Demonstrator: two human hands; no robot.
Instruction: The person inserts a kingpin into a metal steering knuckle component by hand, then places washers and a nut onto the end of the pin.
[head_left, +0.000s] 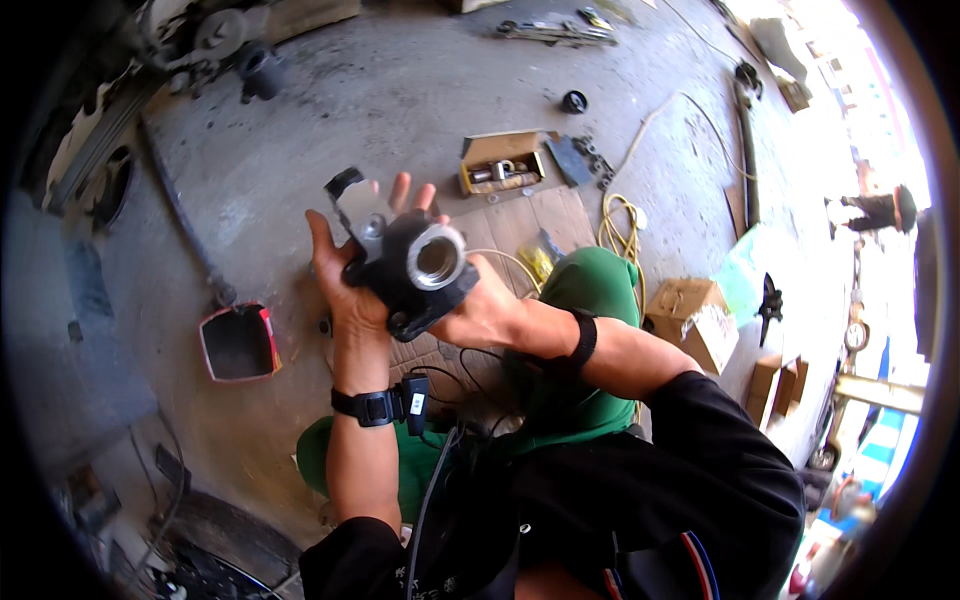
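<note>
A black cast-metal part with a bright machined round bore (405, 262) is held up in front of me, over the cardboard. It looks like a steering knuckle, and a flat bare-metal lug sticks out at its upper left. My left hand (348, 295) cradles it from below, palm up, its thumb out to the left and fingertips showing behind the part. From the right, my right hand (487, 306) grips the part's lower right side; most of those fingers are hidden. Black straps circle both wrists, and the left one carries a small black device with a cable.
Flattened cardboard (520, 228) lies under me, bearing an open box of metal parts (500, 150). A yellow hose (622, 222) coils beside my knee. Left stands a red-rimmed container (238, 343). A cardboard box (692, 318) and a long shaft (748, 150) lie right; another person (875, 211) is far right.
</note>
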